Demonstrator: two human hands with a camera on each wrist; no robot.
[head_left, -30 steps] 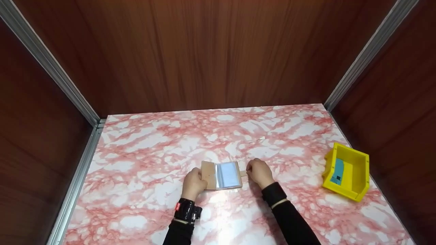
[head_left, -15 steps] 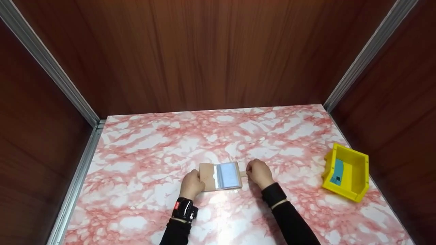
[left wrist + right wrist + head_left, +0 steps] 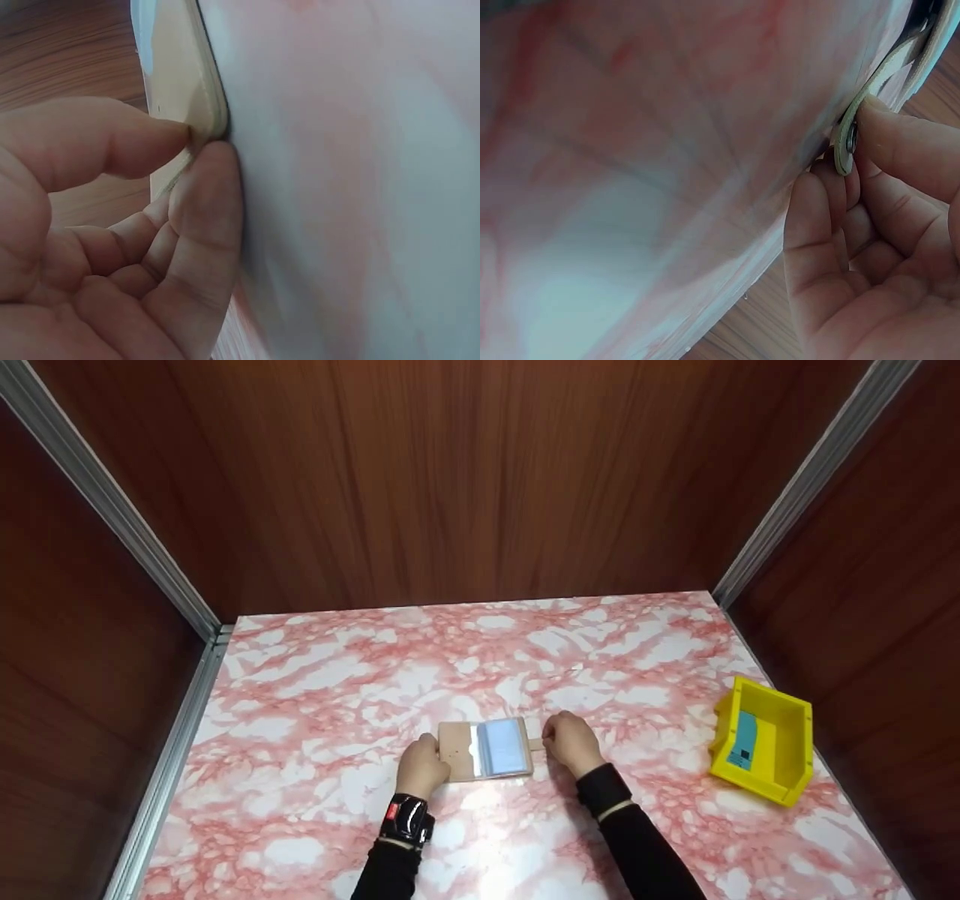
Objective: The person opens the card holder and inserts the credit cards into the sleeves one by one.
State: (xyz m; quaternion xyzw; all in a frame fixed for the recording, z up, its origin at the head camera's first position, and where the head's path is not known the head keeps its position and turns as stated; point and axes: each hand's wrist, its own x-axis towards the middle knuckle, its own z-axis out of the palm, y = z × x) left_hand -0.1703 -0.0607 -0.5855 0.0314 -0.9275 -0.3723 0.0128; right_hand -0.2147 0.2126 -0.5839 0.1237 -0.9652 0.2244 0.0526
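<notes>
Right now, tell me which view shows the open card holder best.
The head view: the whole tan card holder lies open on the marble table, the left hand at its left edge and the right hand pinching its strap. The left wrist view shows only a cover edge; the right wrist view only the strap's snap end.

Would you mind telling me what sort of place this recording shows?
Probably a staged recording booth rather than a home: a pink marble-patterned tabletop boxed in by wood-grain panels with aluminium corner rails, and a yellow parts bin.

A yellow bin (image 3: 763, 751) holding a blue card (image 3: 745, 739) sits on the marbled table (image 3: 315, 675).
</notes>
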